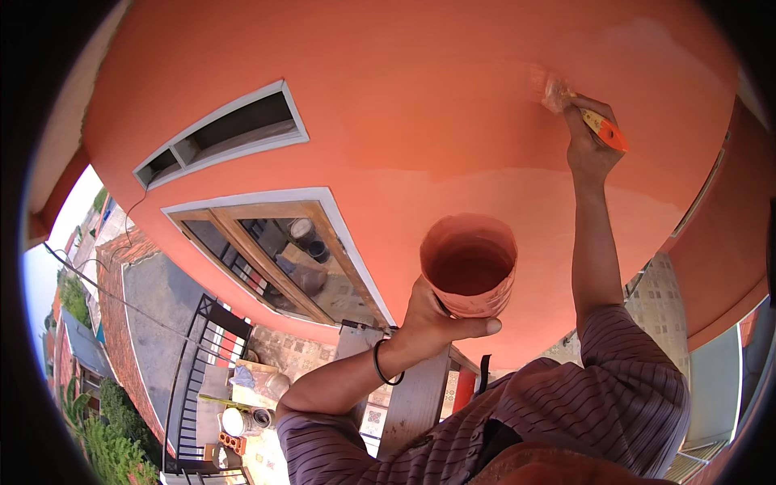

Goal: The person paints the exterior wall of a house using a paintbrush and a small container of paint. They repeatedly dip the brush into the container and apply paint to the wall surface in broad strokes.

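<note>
Head view: window (pixel 279 259) and vent (pixel 226 133) left of paint bucket (pixel 469 267).

Wall (pixel 420 105): orange, paler band at right. Paint pot (pixel 469 267): orange-smeared. Brush (pixel 605 129): orange and yellow handle. Window frames (pixel 323 234): white. Shirt (pixel 598 396): purple-brown, thin dark stripes.

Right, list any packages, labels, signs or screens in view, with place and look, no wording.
No labels, signs or screens show.
Paint pot: the only container near the hands, held in the left hand at centre, round, smeared orange.
Tins: on the ground at lower left, small, pale, too small to tell more.
</note>
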The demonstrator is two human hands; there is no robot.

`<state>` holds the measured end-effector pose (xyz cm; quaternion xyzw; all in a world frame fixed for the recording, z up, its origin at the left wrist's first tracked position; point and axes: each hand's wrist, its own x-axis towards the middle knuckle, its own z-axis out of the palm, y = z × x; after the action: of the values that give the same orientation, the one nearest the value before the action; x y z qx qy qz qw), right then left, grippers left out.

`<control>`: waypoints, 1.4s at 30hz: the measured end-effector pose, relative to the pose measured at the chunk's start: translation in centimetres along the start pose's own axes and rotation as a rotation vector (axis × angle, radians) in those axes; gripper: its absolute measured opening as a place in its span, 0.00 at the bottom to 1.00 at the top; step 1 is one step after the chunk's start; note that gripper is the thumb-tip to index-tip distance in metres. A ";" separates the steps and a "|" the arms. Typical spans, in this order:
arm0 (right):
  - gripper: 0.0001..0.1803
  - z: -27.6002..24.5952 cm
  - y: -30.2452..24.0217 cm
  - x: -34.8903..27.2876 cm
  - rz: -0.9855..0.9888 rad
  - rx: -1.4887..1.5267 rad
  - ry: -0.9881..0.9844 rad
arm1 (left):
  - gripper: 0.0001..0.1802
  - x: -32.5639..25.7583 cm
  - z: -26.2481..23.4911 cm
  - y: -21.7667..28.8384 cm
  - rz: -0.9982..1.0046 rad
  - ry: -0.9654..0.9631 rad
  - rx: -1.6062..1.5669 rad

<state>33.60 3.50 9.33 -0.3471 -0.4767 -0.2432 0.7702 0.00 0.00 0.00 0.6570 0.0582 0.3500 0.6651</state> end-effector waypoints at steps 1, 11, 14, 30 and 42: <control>0.10 -0.6 -0.6 0.3 -0.025 0.015 0.030 | 0.46 0.1 -0.1 -0.1 0.002 0.000 -0.021; 0.14 7.1 -2.4 1.7 -0.606 -0.717 0.006 | 0.46 -0.5 0.9 0.3 0.006 0.006 -0.050; 0.15 13.0 -2.6 -1.0 -0.646 -0.717 -0.059 | 0.47 -0.4 0.6 0.5 0.014 0.011 -0.008; 0.11 26.9 -4.1 -16.5 -0.532 0.018 -0.580 | 0.51 1.2 -1.3 0.3 0.116 0.264 -0.019; 0.12 11.5 -4.7 5.3 -0.603 -0.084 -0.077 | 0.54 0.9 -0.5 0.4 0.042 0.140 0.003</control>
<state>26.03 9.05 19.01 -0.2302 -0.5765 -0.4670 0.6297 0.21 0.88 0.60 0.6328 0.0916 0.4090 0.6511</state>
